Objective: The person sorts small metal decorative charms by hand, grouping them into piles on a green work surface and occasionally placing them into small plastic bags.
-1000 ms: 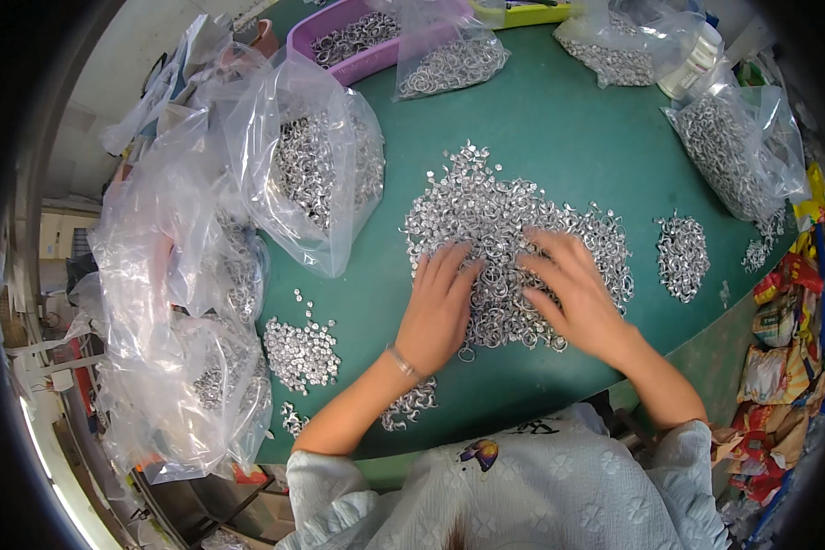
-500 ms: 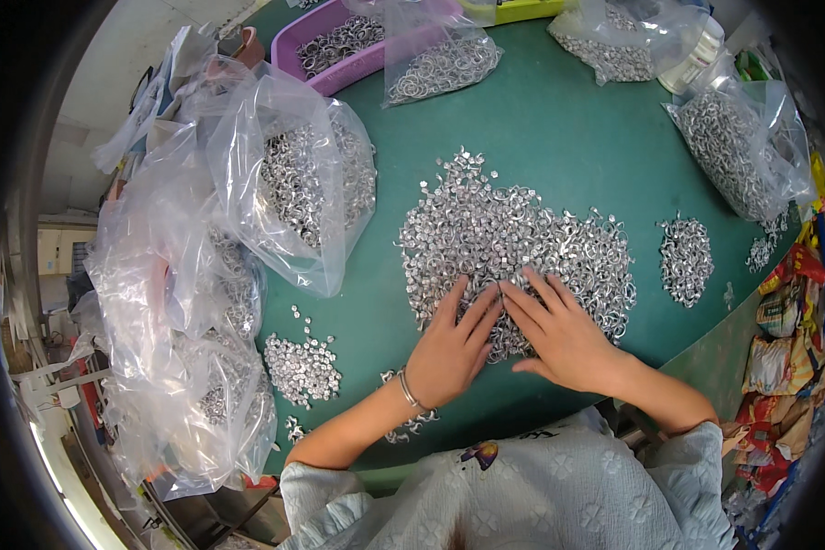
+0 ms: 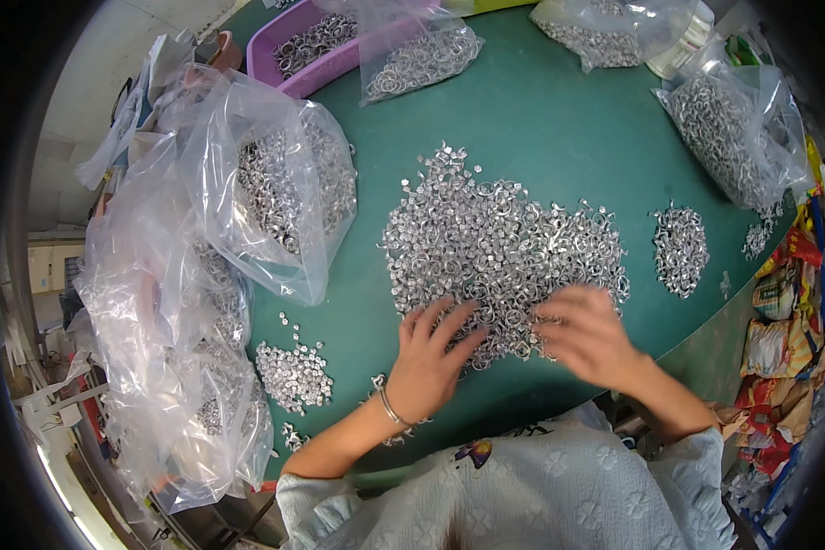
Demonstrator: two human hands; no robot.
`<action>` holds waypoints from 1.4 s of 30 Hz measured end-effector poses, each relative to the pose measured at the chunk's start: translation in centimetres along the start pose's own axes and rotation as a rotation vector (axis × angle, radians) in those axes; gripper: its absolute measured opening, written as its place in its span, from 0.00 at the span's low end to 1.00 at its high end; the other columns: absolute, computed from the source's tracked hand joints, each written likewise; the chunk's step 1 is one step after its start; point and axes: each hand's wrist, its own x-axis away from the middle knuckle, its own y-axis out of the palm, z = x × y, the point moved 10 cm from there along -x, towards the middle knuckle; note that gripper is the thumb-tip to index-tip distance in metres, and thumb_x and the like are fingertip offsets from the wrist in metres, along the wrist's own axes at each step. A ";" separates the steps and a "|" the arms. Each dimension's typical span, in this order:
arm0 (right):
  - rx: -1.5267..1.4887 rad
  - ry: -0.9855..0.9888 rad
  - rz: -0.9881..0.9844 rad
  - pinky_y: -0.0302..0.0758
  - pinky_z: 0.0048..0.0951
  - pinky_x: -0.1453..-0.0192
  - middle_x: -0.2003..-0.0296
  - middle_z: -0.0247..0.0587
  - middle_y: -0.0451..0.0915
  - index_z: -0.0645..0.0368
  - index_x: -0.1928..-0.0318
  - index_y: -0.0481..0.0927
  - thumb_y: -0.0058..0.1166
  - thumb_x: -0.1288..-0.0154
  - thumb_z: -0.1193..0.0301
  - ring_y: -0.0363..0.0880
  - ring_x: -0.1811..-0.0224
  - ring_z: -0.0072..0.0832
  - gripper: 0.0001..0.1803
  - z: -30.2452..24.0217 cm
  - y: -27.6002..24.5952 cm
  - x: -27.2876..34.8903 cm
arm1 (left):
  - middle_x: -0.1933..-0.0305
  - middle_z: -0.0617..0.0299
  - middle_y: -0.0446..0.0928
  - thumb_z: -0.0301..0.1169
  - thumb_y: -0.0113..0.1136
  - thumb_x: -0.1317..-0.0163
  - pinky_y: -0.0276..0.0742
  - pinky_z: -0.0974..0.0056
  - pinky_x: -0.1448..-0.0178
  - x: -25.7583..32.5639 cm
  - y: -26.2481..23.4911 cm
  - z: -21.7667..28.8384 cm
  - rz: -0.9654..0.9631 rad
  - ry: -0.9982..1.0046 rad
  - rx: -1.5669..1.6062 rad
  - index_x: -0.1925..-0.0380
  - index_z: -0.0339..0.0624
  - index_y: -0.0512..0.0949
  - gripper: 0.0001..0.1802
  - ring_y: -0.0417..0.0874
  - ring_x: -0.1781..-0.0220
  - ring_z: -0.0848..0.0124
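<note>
Table: green top (image 3: 541, 110) fills the view, curving away at the rim; your pale sleeves come in from the lower edge.
Main pile: a wide heap of small silver rings (image 3: 500, 247) lies at the middle of the table, just ahead of both your hands.
Left hand: your left hand (image 3: 431, 353) lies palm down with fingers spread, its fingertips on the near edge of the heap; it pinches nothing that shows. A thin bracelet (image 3: 391, 406) sits at the wrist.
Right hand: your right hand (image 3: 588, 335) is blurred over the near right part of the heap, fingers pointing left toward the other hand. Fingers look loosely spread, but you cannot tell whether it holds any rings.
Small piles: one little pile (image 3: 293, 371) lies to your left, well apart from the heap; another (image 3: 680, 249) lies to the right of it, with a few loose rings (image 3: 756, 236) beyond.
Bags: clear plastic bags of rings (image 3: 280, 197) crowd the left side; more bags (image 3: 729, 137) stand at the far right and one (image 3: 422, 60) at the far edge.
Tray: a purple tray (image 3: 289, 64) with rings sits at the far left, partly under a bag.
Right edge: coloured packets (image 3: 784, 321) are stacked beside the table.
</note>
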 end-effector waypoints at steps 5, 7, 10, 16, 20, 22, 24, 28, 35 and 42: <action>-0.064 0.174 0.302 0.69 0.39 0.51 0.59 0.40 0.80 0.60 0.61 0.80 0.58 0.45 0.80 0.74 0.55 0.40 0.09 6.8 -3.5 -7.3 | 0.35 0.54 0.66 0.20 0.54 0.46 0.60 0.46 0.32 -7.7 -2.3 -2.7 0.142 0.019 -0.121 0.44 0.44 0.73 0.26 0.66 0.34 0.50; 0.088 0.183 0.292 0.68 0.38 0.51 0.60 0.39 0.79 0.59 0.61 0.80 0.58 0.45 0.79 0.73 0.55 0.38 0.10 7.7 -3.1 -9.8 | 0.35 0.54 0.66 0.20 0.54 0.43 0.60 0.46 0.31 -11.1 -2.2 -4.0 0.181 0.046 -0.177 0.43 0.42 0.72 0.25 0.65 0.34 0.50; 0.231 0.146 0.231 0.66 0.37 0.52 0.60 0.36 0.77 0.57 0.61 0.81 0.58 0.45 0.78 0.71 0.54 0.37 0.10 9.2 -1.0 -11.8 | 0.36 0.53 0.67 0.20 0.54 0.43 0.60 0.45 0.31 -12.9 -0.8 -5.4 0.198 0.059 -0.208 0.44 0.40 0.71 0.24 0.65 0.33 0.49; 0.189 0.180 -0.055 0.62 0.37 0.50 0.58 0.34 0.75 0.55 0.61 0.82 0.59 0.45 0.75 0.69 0.51 0.34 0.09 9.7 0.9 -12.3 | 0.41 0.50 0.70 0.17 0.53 0.48 0.65 0.50 0.32 -10.8 -0.3 -5.0 0.171 0.158 -0.116 0.49 0.33 0.73 0.23 0.67 0.35 0.48; 0.101 0.159 -0.103 0.61 0.37 0.48 0.58 0.33 0.75 0.55 0.64 0.82 0.61 0.45 0.73 0.69 0.51 0.33 0.07 9.1 1.2 -12.4 | 0.41 0.49 0.71 0.15 0.53 0.51 0.66 0.51 0.32 -8.8 -1.1 -4.1 0.164 0.141 -0.064 0.50 0.32 0.73 0.24 0.67 0.35 0.48; 0.075 0.162 -0.127 0.61 0.37 0.47 0.58 0.32 0.75 0.55 0.64 0.81 0.62 0.45 0.72 0.69 0.51 0.33 0.07 8.7 1.5 -12.5 | 0.41 0.49 0.70 0.14 0.53 0.52 0.66 0.50 0.32 -8.0 -1.3 -4.1 0.163 0.126 -0.048 0.51 0.32 0.74 0.24 0.67 0.35 0.47; 0.073 0.170 -0.150 0.60 0.37 0.47 0.59 0.32 0.76 0.55 0.65 0.81 0.62 0.45 0.71 0.69 0.51 0.33 0.07 8.7 1.9 -12.5 | 0.40 0.49 0.70 0.14 0.53 0.52 0.66 0.49 0.32 -7.3 -1.3 -3.9 0.160 0.133 -0.039 0.51 0.32 0.75 0.24 0.66 0.34 0.47; 0.050 0.154 -0.083 0.61 0.36 0.48 0.63 0.32 0.77 0.56 0.65 0.79 0.60 0.45 0.74 0.70 0.55 0.33 0.06 8.2 1.2 -13.0 | 0.40 0.49 0.70 0.13 0.53 0.53 0.66 0.48 0.33 -6.3 -1.8 -3.2 0.163 0.143 -0.007 0.52 0.34 0.75 0.24 0.67 0.35 0.47; -0.654 0.342 0.126 0.63 0.21 0.69 0.75 0.27 0.74 0.58 0.63 0.76 0.52 0.43 0.81 0.68 0.73 0.14 0.07 8.7 0.5 -10.4 | 0.49 0.50 0.74 0.16 0.56 0.46 0.70 0.54 0.39 -5.5 -4.1 -4.2 0.226 0.052 0.165 0.53 0.35 0.76 0.18 0.74 0.43 0.51; -1.043 0.527 -0.024 0.66 0.17 0.70 0.72 0.27 0.78 0.61 0.60 0.76 0.57 0.36 0.78 0.70 0.72 0.10 0.05 4.9 5.8 -6.5 | 0.69 0.55 0.79 0.26 0.69 0.46 0.78 0.64 0.64 -4.6 -3.0 -3.3 0.200 -0.267 0.354 0.55 0.36 0.77 0.18 0.82 0.69 0.62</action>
